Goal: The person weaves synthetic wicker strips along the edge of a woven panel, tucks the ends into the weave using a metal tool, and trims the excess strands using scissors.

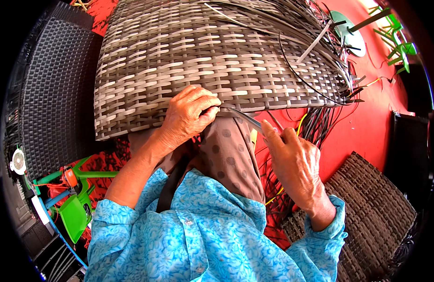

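A woven wicker panel (179,61) in mottled grey and brown lies across my knees. At its near edge my left hand (191,110) is closed, thumb and fingers pinched together. A flat grey wicker strip (245,117) runs from those fingertips to my right hand (294,162), which is closed around its other end. The strip bends slightly along the panel's edge. How the strip meets the weave is hidden by my left fingers. Loose dark strands (292,28) trail over the panel's far right part.
At the left stands a black woven panel (62,94). A brown woven piece (372,211) lies on the red floor (367,122) at the lower right. A bundle of strands (320,124) hangs beside my knee. Green chair parts (73,218) and a round white fan (18,161) sit far left.
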A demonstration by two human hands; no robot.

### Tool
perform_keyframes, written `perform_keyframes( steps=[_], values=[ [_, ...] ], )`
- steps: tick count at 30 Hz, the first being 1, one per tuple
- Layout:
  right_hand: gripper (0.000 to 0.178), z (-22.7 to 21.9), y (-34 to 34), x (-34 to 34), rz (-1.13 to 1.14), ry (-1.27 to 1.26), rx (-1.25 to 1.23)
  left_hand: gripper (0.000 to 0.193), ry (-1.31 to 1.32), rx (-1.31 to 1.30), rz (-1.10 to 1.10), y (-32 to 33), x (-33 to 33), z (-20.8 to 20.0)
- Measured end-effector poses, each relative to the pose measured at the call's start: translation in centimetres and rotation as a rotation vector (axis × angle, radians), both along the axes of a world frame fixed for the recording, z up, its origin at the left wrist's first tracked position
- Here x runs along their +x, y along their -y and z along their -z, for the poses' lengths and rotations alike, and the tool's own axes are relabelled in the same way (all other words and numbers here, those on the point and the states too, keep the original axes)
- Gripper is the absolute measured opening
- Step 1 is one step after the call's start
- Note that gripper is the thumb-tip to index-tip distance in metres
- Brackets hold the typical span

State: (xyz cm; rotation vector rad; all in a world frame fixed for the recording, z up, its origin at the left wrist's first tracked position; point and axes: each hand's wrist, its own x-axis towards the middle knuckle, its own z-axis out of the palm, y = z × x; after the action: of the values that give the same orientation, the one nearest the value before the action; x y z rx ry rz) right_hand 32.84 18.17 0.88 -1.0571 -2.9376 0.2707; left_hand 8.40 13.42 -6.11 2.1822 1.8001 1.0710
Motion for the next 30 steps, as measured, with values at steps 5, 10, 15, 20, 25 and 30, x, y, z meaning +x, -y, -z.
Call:
perform_keyframes(
  steps=[5, 10, 15, 20, 25, 30],
  values=[
    [0.043, -0.1, 1.2, -0.6, 0.021, 0.019, -0.061, 0.014, 0.007, -0.019, 0.014, -0.1, -0.1, 0.0],
    [0.044, -1.2, 1.8, -1.9, 0.033, 0.090, -0.115, 0.014, 0.026, -0.003, 0.017, -0.1, 0.0, 0.2],
    [0.039, -0.1, 1.6, -3.0, 0.031, 0.122, -0.037, 0.014, 0.032, 0.013, 0.007, 0.2, -0.1, 0.4],
    [0.035, 1.1, -1.5, -1.9, -0.069, -0.120, -0.072, 0.016, 0.103, 0.066, -0.002, 0.3, 0.2, 0.4],
    [0.036, -1.1, -0.3, -1.4, -0.025, -0.048, -0.119, 0.018, 0.196, 0.022, -0.041, 1.0, -0.3, 0.7],
    [0.044, -1.2, 0.3, -1.0, 0.020, 0.078, -0.090, 0.017, 0.133, -0.054, 0.029, 0.2, -0.6, -0.2]
  ],
)
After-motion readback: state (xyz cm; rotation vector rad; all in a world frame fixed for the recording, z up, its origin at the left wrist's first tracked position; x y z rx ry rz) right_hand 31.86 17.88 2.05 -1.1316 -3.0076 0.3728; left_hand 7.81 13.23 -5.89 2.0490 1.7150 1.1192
